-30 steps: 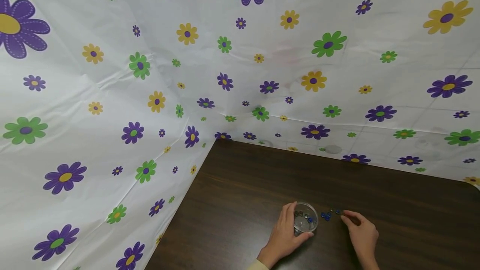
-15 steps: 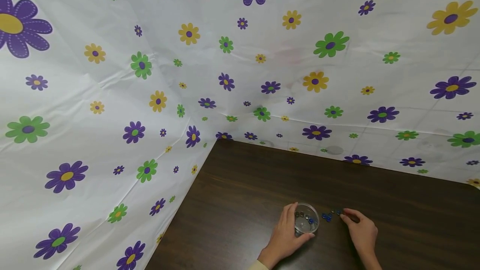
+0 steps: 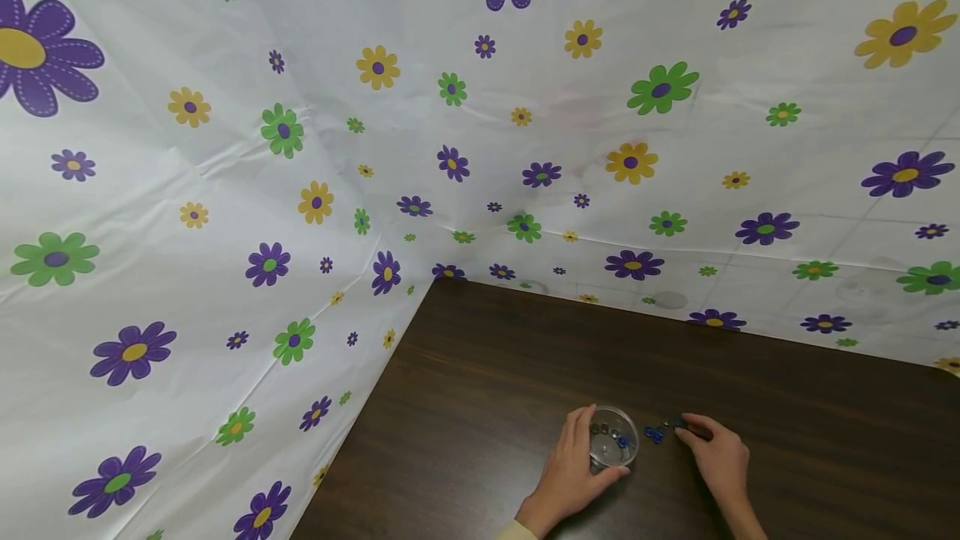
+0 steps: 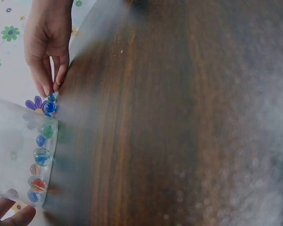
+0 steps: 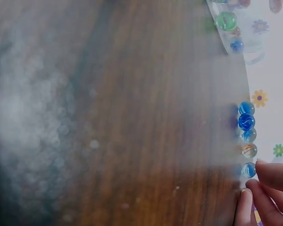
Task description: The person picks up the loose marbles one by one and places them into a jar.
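Observation:
My left hand [image 3: 567, 465] grips a clear plastic cup [image 3: 613, 463], with fingers along its far side and the thumb across its near side. Glass marbles lie at the bottom of the cup, among them a green one [image 4: 48, 128] and a red-streaked one [image 4: 37, 184] in the left wrist view. On the table right of the cup sit several loose marbles, mostly blue [image 5: 246, 122], one orange-streaked [image 5: 249, 150]. At their right end, thumb and fingertips of my right hand [image 3: 718, 457] pinch a blue swirled marble [image 5: 248, 170] low at the tabletop.
The dark wood table [image 3: 480, 390] reaches back to a white flowered sheet [image 3: 555, 107], which hangs behind it and along its left edge. A light sleeve cuff [image 3: 516, 531] shows at my left wrist.
My right hand has shifted slightly left, its fingertips closing in on the end marble. My left hand and the cup keep their place.

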`<state>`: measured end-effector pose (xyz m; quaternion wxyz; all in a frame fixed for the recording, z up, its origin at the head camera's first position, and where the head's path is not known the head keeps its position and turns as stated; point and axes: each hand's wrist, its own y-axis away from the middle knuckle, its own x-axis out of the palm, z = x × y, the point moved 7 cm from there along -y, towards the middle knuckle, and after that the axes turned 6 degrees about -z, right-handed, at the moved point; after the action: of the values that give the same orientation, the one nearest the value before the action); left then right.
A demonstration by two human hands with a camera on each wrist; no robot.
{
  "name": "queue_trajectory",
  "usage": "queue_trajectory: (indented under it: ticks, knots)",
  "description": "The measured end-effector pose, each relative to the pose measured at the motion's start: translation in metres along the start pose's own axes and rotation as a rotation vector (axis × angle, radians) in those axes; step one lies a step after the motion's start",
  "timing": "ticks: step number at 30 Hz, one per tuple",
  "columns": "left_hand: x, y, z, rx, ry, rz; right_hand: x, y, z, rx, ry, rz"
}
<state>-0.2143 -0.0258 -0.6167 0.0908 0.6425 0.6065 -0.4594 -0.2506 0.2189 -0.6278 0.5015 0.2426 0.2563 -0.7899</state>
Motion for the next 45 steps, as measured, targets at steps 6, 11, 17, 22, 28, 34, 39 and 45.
queue_trajectory:
  ticks: [6,11,17,22,28,34,39,45]
  knots:
    - [0.0009,-0.0003,-0.0001,-0.015,0.001,0.015,0.0022,-0.0018,-0.0007,0.002,-0.003,0.014]
    - [0.0010,-0.0005,-0.0004,-0.020,-0.002,0.015,0.0037,-0.0033,0.0001,-0.014,-0.015,0.003]
    - [0.0009,-0.0006,-0.0007,-0.012,-0.008,0.008,0.0045,-0.0044,0.0018,-0.038,-0.008,-0.008]
    - [0.0001,-0.0009,-0.0008,-0.006,-0.004,0.002,0.0053,-0.0043,0.0036,-0.073,-0.013,-0.020]
    - [-0.0004,-0.0006,-0.0011,0.000,-0.003,0.003,0.0056,-0.0022,0.0054,-0.096,-0.010,-0.033]
    - [0.0000,-0.0002,-0.0008,-0.004,-0.002,0.007,0.0062,-0.0018,0.0057,-0.098,-0.011,-0.029]
    - [-0.0004,-0.0001,-0.0012,-0.003,-0.008,0.007,0.0057,-0.0022,0.0062,-0.103,0.001,-0.032]
    - [-0.0007,-0.0001,-0.0012,-0.007,-0.004,0.007,0.0047,-0.0025,0.0067,-0.107,0.006,-0.048]
